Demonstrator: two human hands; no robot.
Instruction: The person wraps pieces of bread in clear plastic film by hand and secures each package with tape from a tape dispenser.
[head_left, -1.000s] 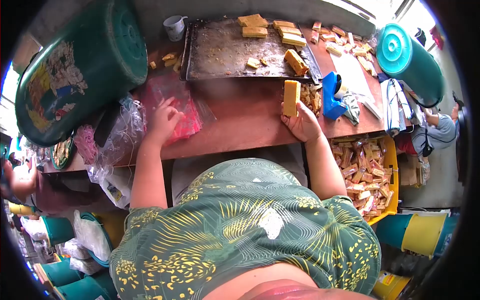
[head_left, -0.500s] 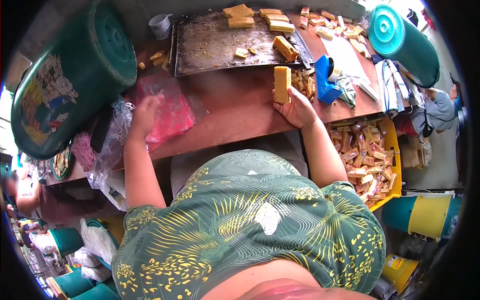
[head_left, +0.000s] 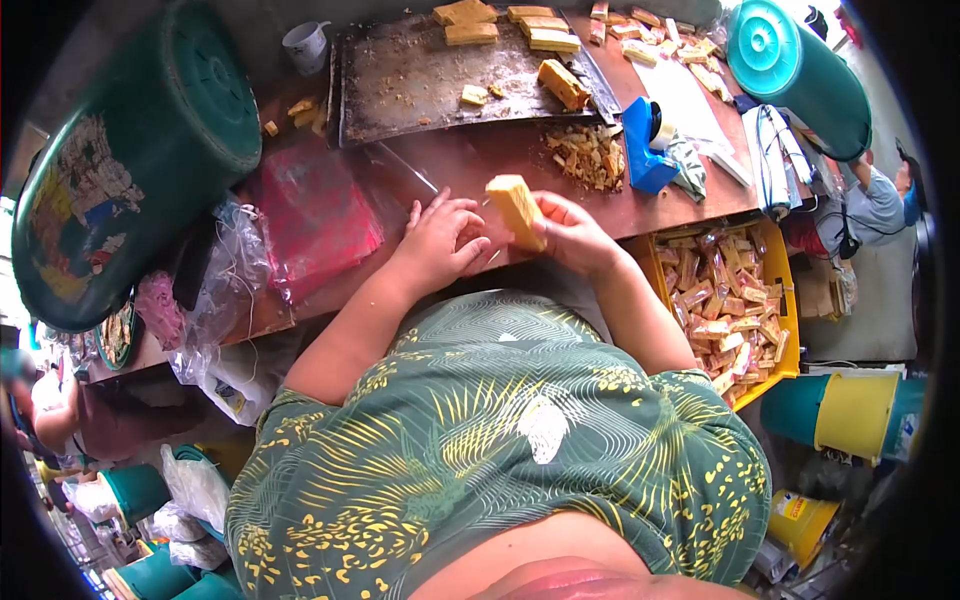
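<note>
My right hand grips a yellow, rectangular cake-like bar, tilted, above the table's front edge. Close to its left side is my left hand, fingers curled around a thin clear plastic bag whose shiny edge shows beyond the fingertips. Much of the bag is see-through and hard to trace. Left of that hand lies a stack of red and clear plastic wrappers. Beyond both hands, a dark baking tray carries several more bars and a browner block.
Crumbled pieces lie beside a blue tape dispenser. A yellow crate of wrapped bars stands at right. A big green bin leans at left near a white mug. Another person is at far right.
My left hand has moved right from the red wrappers to beside the bar, with clear plastic now in it. My right hand has brought the bar left and nearer to me, tilting it.
</note>
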